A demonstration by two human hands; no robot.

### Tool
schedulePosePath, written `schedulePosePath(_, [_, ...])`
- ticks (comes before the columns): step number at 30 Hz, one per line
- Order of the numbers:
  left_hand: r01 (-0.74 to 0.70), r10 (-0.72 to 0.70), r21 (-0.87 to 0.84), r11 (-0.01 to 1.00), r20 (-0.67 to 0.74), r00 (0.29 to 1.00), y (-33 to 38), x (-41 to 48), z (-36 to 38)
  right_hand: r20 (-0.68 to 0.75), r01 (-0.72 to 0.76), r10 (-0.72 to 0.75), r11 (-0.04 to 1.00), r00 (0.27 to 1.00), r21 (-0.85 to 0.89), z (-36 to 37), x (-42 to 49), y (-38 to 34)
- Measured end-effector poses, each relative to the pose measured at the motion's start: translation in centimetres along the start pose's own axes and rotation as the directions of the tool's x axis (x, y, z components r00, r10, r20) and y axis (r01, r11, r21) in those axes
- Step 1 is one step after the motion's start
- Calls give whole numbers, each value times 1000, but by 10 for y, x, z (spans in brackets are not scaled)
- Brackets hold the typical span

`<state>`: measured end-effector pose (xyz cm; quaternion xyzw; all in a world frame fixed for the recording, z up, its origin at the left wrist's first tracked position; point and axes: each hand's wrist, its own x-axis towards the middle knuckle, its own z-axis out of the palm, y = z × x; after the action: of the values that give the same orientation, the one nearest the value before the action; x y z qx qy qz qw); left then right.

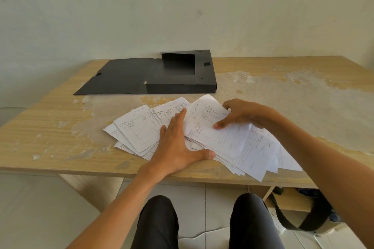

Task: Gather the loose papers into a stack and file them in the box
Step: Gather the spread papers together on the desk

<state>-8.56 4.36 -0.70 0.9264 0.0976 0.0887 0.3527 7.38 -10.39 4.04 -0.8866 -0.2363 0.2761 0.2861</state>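
Observation:
Several loose white ruled note sheets (139, 129) lie fanned across the front of the worn wooden table (50, 123). My left hand (176, 143) lies flat on the middle of the spread, fingers straight and thumb out to the right. My right hand (240, 115) curls over the right part of the pile, thumb and fingers pinching the top sheets (220, 139), which lift slightly. Some sheets overhang the table's front edge. Behind the papers stands the black file box (182, 85), open and empty, its lid (115, 79) laid flat to the left.
A pale wall rises right behind the table. The tabletop's veneer is peeled in patches on the right. Under the table at the right are a shelf, a black strap (295, 222) and white cables on the tiled floor. My knees show below the front edge.

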Motion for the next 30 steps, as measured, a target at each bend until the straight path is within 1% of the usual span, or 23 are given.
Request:
schedulePosePath(2, [-2, 1, -61, 998, -16, 1000, 0, -1, -3, -4, 0, 0, 999, 1000, 34, -2, 1, 3])
schedulePosePath(4, [7, -13, -96, 995, -61, 998, 0, -3, -11, 9, 9, -10, 997, 1000, 78, -6, 1, 5])
schedulePosePath(8, [101, -105, -33, 994, -160, 981, -7, -6, -34, 19, 30, -35, 976, 999, 216, -16, 1, 7])
schedulePosePath(10, [142, -139, 1, 990, -171, 975, -13, -6, -42, 14, 31, -35, 964, 999, 263, -17, 4, 6])
schedulePosePath(12, [149, -140, 54, 987, -154, 978, -21, -5, -42, 17, 27, -33, 962, 999, 270, -14, 7, 4])
schedulePosePath(14, [123, -108, 103, 987, -142, 984, -28, -4, -39, 14, 30, -36, 954, 999, 297, -11, 9, 2])
schedulePosePath(17, [96, -74, 124, 988, -169, 983, -35, -3, -34, 15, 33, -41, 937, 999, 347, -9, 12, -1])
schedulePosePath(20, [117, -98, 90, 989, -185, 978, -37, -2, -33, 42, 34, -53, 925, 998, 379, -11, 14, -1])
schedulePosePath(24, [95, -98, -24, 995, -198, 975, -42, 0, -34, 51, 26, -56, 887, 997, 460, -17, 16, 1])
schedulePosePath(27, [118, -135, -96, 988, -203, 970, -46, 0, -33, 47, 14, -46, 853, 998, 522, -20, 18, 4])
schedulePosePath(29, [122, -138, -87, 989, -206, 969, -45, 0, -35, 33, 13, -37, 837, 999, 548, -21, 19, 6])
schedulePosePath(30, [124, -131, -49, 991, -199, 971, -43, -1, -35, 29, 12, -34, 835, 999, 550, -21, 20, 7])
